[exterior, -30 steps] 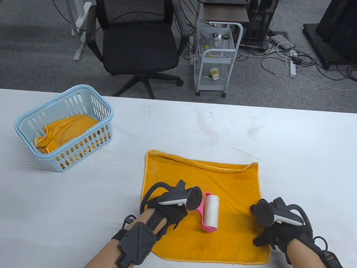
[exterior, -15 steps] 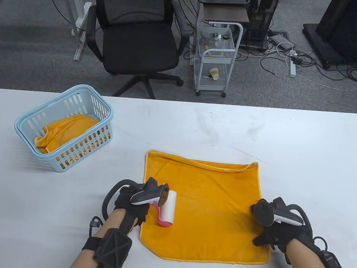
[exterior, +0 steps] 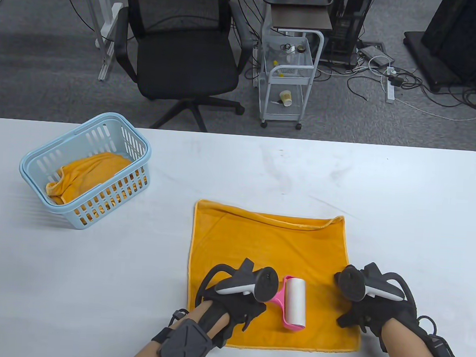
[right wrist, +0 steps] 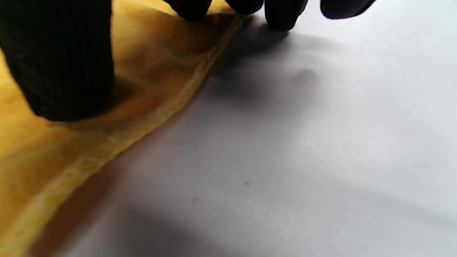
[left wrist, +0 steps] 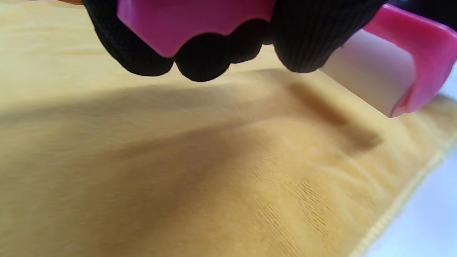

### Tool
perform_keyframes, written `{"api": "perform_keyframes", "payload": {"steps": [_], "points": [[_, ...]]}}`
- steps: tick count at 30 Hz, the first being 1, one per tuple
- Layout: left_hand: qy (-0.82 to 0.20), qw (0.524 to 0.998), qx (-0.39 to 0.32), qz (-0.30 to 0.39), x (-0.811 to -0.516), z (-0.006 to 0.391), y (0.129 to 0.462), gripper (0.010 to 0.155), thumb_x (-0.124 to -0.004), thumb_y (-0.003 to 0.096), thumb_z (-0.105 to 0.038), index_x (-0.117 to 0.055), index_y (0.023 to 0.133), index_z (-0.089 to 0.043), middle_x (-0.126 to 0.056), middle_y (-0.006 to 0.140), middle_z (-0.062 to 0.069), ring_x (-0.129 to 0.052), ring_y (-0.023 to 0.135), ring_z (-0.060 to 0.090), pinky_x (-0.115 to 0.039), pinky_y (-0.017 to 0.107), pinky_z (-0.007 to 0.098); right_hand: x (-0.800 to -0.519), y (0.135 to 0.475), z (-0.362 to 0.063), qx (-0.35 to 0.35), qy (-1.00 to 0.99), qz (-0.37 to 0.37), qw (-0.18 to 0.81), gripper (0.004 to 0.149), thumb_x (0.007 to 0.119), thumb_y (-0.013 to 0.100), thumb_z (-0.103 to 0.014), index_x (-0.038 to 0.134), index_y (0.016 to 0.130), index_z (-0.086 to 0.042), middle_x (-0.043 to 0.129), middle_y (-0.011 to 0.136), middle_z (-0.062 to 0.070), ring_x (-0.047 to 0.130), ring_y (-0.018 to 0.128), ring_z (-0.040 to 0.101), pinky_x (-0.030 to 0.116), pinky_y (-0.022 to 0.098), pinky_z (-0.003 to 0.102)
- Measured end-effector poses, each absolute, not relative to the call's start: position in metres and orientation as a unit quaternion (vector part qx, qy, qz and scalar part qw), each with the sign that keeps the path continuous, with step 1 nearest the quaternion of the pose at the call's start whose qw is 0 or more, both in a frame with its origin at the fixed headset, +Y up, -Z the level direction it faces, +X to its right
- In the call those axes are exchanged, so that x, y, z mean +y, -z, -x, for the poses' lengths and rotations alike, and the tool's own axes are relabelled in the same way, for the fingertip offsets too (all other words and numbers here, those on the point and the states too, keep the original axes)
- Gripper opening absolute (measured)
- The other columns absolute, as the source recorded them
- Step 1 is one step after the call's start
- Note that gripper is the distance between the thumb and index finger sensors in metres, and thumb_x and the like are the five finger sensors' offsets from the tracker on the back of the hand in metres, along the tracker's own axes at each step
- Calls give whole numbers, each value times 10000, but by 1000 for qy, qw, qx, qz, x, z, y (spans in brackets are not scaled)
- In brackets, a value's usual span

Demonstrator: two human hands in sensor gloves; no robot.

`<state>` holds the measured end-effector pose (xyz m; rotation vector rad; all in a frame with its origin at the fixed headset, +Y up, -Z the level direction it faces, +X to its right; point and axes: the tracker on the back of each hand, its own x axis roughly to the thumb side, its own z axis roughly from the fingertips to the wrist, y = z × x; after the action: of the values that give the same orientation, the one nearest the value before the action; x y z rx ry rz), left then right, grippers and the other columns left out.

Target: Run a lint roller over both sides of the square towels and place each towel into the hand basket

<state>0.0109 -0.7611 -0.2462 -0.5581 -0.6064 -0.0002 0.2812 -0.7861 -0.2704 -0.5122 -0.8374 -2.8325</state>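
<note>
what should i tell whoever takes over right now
Left hand: holds the pink lint roller by its handle, roll on the spread towel.
Right hand: fingers press the towel's right edge near the near corner, pinning it to the table.
Done: one towel lies in the blue hand basket, far left.
Left: finish rolling this side, flip, roll the other side if not yet done, then basket it.
</note>
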Motion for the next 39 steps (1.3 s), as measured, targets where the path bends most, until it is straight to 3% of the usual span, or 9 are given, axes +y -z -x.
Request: {"api": "perform_keyframes", "payload": {"steps": [4,14,17,25,29,35,39], "points": [[84,916,-291,263,-769,-3,247,575,-791,500,-446,-528,999,-335,-745,963,-30,-903,785,249,-773,659,537,-786,270,-281,-279,943,170,71,1071,920,389,-610,323,1138,-131,266,1162,246,401,1044,556,481,667,744],[199,938,-126,256,-760,127,256,435,-832,510,-366,-638,898,-386,-815,917,-68,-948,769,234,-783,669,552,-786,270,-281,-279,943,168,70,1073,921,388,-611,322,1138,-131,266,1162,244,398,1044,557,481,668,743],[200,941,-95,256,-758,149,254,430,-837,511,-361,-649,897,-387,-820,922,-67,-949,779,241,-776,673,558,-786,270,-280,-279,943,168,71,1072,919,388,-612,322,1138,-132,264,1161,248,399,1044,556,480,668,744],[-13,968,-103,229,-758,179,257,538,-860,485,-402,-592,951,-370,-790,922,-57,-934,749,224,-779,658,550,-787,270,-280,-280,943,166,68,1071,920,389,-610,320,1138,-134,260,1161,246,394,1045,556,479,668,744],[-130,967,-85,201,-750,202,260,648,-821,456,-524,-534,1004,-328,-763,934,-26,-916,740,243,-773,640,559,-787,270,-280,-281,943,166,66,1074,920,388,-611,317,1138,-134,258,1161,245,392,1044,556,478,668,743],[-166,978,-5,124,-748,240,261,579,-758,488,-498,-551,1004,-336,-753,955,8,-909,753,290,-773,623,563,-787,271,-281,-282,943,164,64,1074,920,389,-610,315,1138,-135,253,1160,247,386,1043,558,477,668,744],[-141,982,71,106,-761,264,263,561,-732,509,-462,-536,1011,-308,-686,1047,48,-854,881,362,-734,654,584,-787,270,-280,-282,943,162,64,1075,920,390,-608,311,1138,-134,250,1160,246,383,1044,558,476,668,744]]}}
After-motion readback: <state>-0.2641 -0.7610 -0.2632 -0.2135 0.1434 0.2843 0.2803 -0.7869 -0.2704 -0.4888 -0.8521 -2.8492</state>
